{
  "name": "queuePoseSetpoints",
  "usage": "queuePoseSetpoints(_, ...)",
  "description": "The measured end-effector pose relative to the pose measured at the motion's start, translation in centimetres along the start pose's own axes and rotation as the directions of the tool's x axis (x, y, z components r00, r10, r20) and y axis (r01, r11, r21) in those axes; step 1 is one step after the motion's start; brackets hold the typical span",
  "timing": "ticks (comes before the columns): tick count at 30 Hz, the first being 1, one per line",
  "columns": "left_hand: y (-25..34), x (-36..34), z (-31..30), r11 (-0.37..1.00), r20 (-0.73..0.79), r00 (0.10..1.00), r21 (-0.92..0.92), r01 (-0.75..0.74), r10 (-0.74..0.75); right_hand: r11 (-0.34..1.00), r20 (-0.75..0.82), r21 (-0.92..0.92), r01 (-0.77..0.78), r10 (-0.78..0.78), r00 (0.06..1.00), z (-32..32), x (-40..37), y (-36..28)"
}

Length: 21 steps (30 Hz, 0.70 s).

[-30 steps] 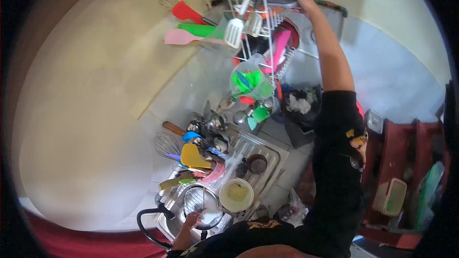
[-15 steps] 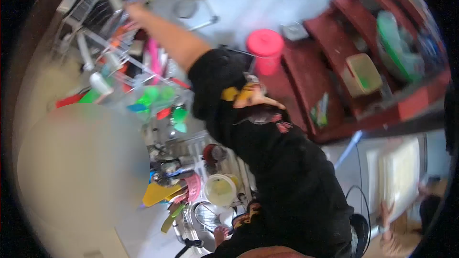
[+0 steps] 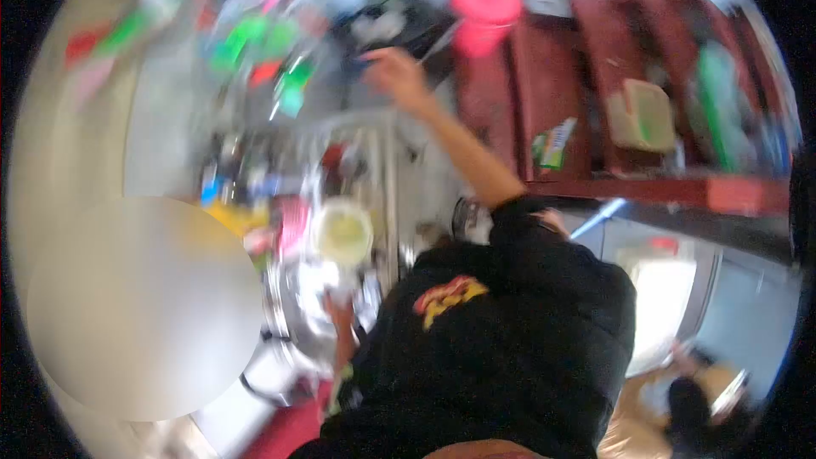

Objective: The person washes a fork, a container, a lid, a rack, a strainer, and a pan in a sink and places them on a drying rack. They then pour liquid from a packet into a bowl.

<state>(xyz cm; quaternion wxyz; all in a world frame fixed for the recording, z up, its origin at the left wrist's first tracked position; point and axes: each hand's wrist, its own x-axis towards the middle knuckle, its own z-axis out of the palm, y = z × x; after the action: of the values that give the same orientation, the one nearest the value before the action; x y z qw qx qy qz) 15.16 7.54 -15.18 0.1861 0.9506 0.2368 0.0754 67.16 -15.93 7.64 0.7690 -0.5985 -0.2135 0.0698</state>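
My left hand [image 3: 340, 310] is at the shiny steel vessel [image 3: 297, 285] on the lower left; blur hides what its fingers do. Higher up, my right hand [image 3: 398, 76] is held out over the counter's far side, left of the pink lidded bucket [image 3: 483, 30]. Its fingers look partly stretched out, and no object shows in them. Just beyond it is a blurred dark heap with something whitish [image 3: 378, 25]. A white tub [image 3: 342, 232] with yellowish contents stands between my hands, beside a pink basket [image 3: 293, 225].
Dark red steps [image 3: 552, 76] rise on the right, with a cream container [image 3: 643, 115] and a green-rimmed basin [image 3: 718, 106] on them. Green utensils [image 3: 246, 41] hang or lie at upper left. A round blur covers the lower left. Another person [image 3: 688, 399] is at lower right.
My right arm has drawn back from the white wire rack at upper left toward the middle. The view has shifted, so the rack is mostly out of frame. My left hand stays at the steel vessel.
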Motion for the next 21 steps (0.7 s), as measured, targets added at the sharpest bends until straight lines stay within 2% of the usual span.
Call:
queuePoseSetpoints(1, -0.4, -0.5, 0.7, 0.989, 0.049, 0.989, -0.036, 0.145, -0.143, 0.990, 0.049, -0.137, -0.045, 0.052, 0.997, -1.0, -2.8, 0.9)
queuePoseSetpoints(2, 1.3, -0.1, -0.8, 0.982, 0.003, 0.997, -0.177, 0.072, -0.073, 0.993, 0.026, -0.104, -0.054, 0.057, 0.998, -1.6, -5.3, 2.5)
queuePoseSetpoints(3, 2.5, 0.4, -2.4, 0.991, 0.113, 0.989, -0.079, 0.106, -0.096, 0.969, 0.052, -0.223, -0.111, 0.125, 0.991, -1.7, -7.7, 0.8)
queuePoseSetpoints(4, 2.1, -0.5, -3.2, 0.999, 0.122, 0.991, 0.006, 0.048, -0.048, 0.972, 0.115, -0.202, -0.118, 0.143, 0.983, -2.7, -9.4, 1.8)
queuePoseSetpoints(5, 0.2, -0.9, -2.6, 0.966, 0.115, 0.973, -0.144, 0.215, -0.200, 0.947, 0.092, -0.226, -0.229, 0.255, 0.963, -3.3, -11.3, 2.7)
queuePoseSetpoints(6, -1.1, -1.5, -2.3, 0.951, 0.092, 0.963, -0.159, 0.264, -0.252, 0.955, 0.135, -0.195, -0.222, 0.250, 0.959, -3.5, -12.5, 2.8)
queuePoseSetpoints(7, -7.1, -3.9, 1.9, 0.959, 0.004, 0.999, 0.281, -0.037, 0.038, 0.943, 0.129, -0.176, -0.282, 0.306, 0.943, -3.4, -13.5, 2.5)
queuePoseSetpoints(8, -3.5, -2.5, -1.9, 0.805, 0.169, 0.860, -0.301, 0.511, -0.482, 0.950, 0.147, -0.203, -0.238, 0.270, 0.952, -2.5, -14.3, 2.2)
queuePoseSetpoints(9, -3.9, -3.0, -2.4, 0.712, 0.150, 0.828, -0.443, 0.545, -0.540, 0.956, 0.155, -0.226, -0.188, 0.226, 0.962, -1.3, -14.9, 1.6)
queuePoseSetpoints(10, -3.3, -2.9, -2.9, 0.401, 0.285, 0.736, -0.690, 0.602, -0.614, 0.961, 0.155, -0.244, -0.131, 0.172, 0.973, -0.1, -15.3, 1.1)
queuePoseSetpoints(11, -4.2, -2.9, -1.8, 0.368, 0.259, 0.724, -0.724, 0.584, -0.639, 0.963, 0.147, -0.252, -0.100, 0.140, 0.979, 1.5, -15.7, 0.4)
queuePoseSetpoints(12, -4.8, -3.4, -0.8, 0.334, 0.237, 0.711, -0.755, 0.564, -0.663, 0.943, 0.179, -0.333, 0.028, 0.034, 0.983, 3.4, -16.3, -0.2)
queuePoseSetpoints(14, -3.1, -3.1, -0.6, 0.741, -0.058, 0.791, -0.396, 0.542, -0.609, 0.839, 0.262, -0.457, 0.295, -0.189, 0.946, 8.1, -17.2, -2.5)
queuePoseSetpoints(15, -1.9, -2.6, -0.7, 0.847, -0.178, 0.829, -0.151, 0.509, -0.530, 0.819, 0.352, -0.438, 0.372, -0.225, 0.909, 10.5, -17.8, -3.6)
queuePoseSetpoints(16, -0.2, -2.1, -1.6, 0.782, -0.154, 0.767, -0.146, 0.605, -0.622, 0.795, 0.437, -0.411, 0.446, -0.257, 0.862, 13.0, -18.8, -4.3)
queuePoseSetpoints(18, 3.0, -1.2, -4.2, 0.630, -0.104, 0.621, -0.123, 0.767, -0.777, 0.860, 0.544, -0.181, 0.476, -0.316, 0.777, 17.9, -21.3, -4.8)
queuePoseSetpoints(19, 3.0, -1.5, -4.1, 0.613, -0.126, 0.604, -0.060, 0.788, -0.787, 0.890, 0.652, -0.132, 0.437, -0.254, 0.714, 19.7, -22.7, -4.8)
queuePoseSetpoints(21, 3.1, -2.2, -5.5, 0.692, -0.080, 0.687, -0.095, 0.716, -0.722, 0.943, 0.825, -0.111, 0.314, -0.089, 0.558, 22.7, -25.3, -4.0)
